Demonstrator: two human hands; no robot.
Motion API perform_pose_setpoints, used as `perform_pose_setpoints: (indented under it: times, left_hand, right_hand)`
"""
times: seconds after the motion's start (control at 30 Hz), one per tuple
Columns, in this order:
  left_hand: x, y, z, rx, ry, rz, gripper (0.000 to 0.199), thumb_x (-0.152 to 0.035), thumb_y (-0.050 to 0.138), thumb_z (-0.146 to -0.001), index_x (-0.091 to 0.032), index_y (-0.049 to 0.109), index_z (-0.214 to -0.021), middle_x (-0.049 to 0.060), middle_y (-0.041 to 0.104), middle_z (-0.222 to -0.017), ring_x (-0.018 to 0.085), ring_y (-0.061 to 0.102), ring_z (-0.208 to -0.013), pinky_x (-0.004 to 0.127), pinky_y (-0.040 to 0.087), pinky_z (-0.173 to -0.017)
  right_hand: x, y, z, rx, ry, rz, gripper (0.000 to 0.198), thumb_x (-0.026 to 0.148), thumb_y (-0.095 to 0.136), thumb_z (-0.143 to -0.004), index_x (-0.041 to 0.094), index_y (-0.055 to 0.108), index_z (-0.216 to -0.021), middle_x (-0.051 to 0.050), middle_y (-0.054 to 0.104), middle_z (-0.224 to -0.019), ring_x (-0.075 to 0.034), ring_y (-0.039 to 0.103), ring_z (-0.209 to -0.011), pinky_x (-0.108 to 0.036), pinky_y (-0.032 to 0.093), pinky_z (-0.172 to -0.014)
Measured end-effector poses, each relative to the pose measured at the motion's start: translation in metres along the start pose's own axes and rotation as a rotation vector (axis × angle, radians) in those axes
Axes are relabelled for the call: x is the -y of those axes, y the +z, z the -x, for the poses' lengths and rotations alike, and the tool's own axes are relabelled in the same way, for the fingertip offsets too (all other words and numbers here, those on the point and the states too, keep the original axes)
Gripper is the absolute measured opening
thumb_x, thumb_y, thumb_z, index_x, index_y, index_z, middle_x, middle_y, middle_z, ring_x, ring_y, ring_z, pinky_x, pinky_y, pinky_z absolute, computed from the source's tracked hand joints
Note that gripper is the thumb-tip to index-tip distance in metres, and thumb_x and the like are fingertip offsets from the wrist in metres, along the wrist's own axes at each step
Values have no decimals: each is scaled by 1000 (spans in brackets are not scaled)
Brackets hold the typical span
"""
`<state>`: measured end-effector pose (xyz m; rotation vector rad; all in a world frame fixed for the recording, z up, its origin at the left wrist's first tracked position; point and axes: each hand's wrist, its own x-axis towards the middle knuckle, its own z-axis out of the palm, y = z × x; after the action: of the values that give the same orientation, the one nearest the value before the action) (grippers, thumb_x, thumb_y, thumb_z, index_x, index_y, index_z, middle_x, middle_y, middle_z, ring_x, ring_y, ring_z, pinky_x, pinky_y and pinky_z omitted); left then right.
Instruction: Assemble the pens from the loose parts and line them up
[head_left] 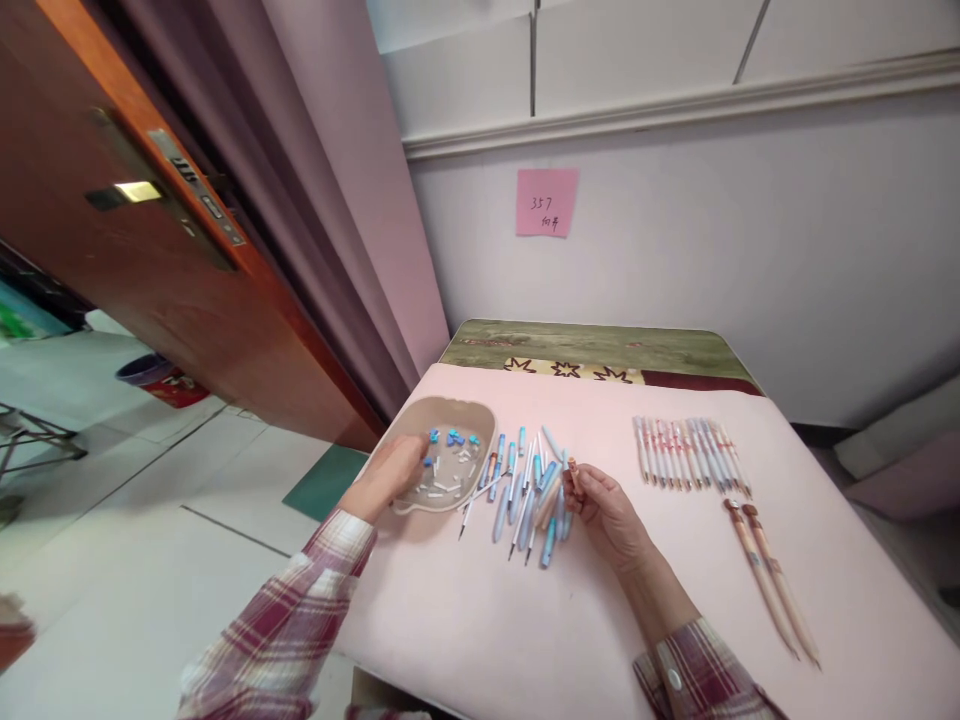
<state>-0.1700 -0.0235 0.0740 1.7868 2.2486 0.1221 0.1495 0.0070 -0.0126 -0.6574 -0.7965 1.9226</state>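
Note:
My left hand (399, 466) reaches over the left side of a beige tray (442, 408). Its fingers are bent together and point down inside; what they pinch, if anything, is hidden. In the tray lie small blue pen pieces (455, 438) and small white pieces (442, 490). My right hand (609, 512) is closed, pinching a small brown pen piece (573, 482) between thumb and fingers. It is just right of a loose pile of light blue pen barrels (523, 530), blue pen grips or sleeves (550, 542) and white refills (520, 528).
A row of several pens (690, 455) lies at the right of the pink-covered table (570, 640). Nearer are two brown-topped pens (772, 580). A pink note (547, 203) is on the wall behind. To the left stands a wooden door (247, 330).

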Motion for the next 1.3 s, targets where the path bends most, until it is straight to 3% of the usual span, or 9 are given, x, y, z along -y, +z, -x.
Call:
perform_pose_setpoints:
  times: [0.1,0.17,0.27,0.43,1.0,1.3]
  left_hand:
    - [-30,-16,12,-170,72,53,10,-14,51,-73,-20,59,-74,2,62,-66,17,58,-64,25,37,-61]
    - [-60,-18,21,-237,197,272,8,-19,51,-77,-20,59,-79,-1,64,-68,14,59,-63,22,40,-61]
    - [-109,-8,33,-238,333,491,8,-17,52,-78,-19,60,-78,-3,64,-66,11,58,-61,20,41,-59]
    - [-160,9,36,-190,468,482,13,-11,53,-78,-19,63,-77,-3,65,-67,10,58,-62,19,41,-60]
    - [-180,-1,40,-75,505,175,19,-9,51,-83,-21,66,-80,1,69,-71,15,61,-65,24,39,-61]
    - [-184,-8,51,-18,460,-39,17,-18,48,-90,-22,60,-101,7,70,-79,21,67,-75,26,37,-60]
  right_hand:
    - [2,2,0,-5,24,9,26,40,79,-71,19,70,-82,-1,57,-72,-13,49,-66,-23,39,-58]
    - [3,4,1,6,17,26,25,40,78,-72,18,70,-83,0,55,-70,-11,47,-63,-22,38,-57]
    - [4,7,1,35,-10,71,23,39,76,-75,18,70,-79,2,53,-67,-9,44,-58,-22,36,-55]
    - [9,11,3,38,-33,144,24,41,75,-74,17,69,-77,3,52,-62,-9,42,-55,-23,33,-54]
    - [20,12,4,75,-66,194,26,41,76,-72,17,67,-70,4,50,-56,-9,41,-52,-23,31,-52]
    - [21,16,9,132,-60,184,24,40,75,-74,17,67,-70,3,52,-59,-9,43,-54,-23,34,-54]
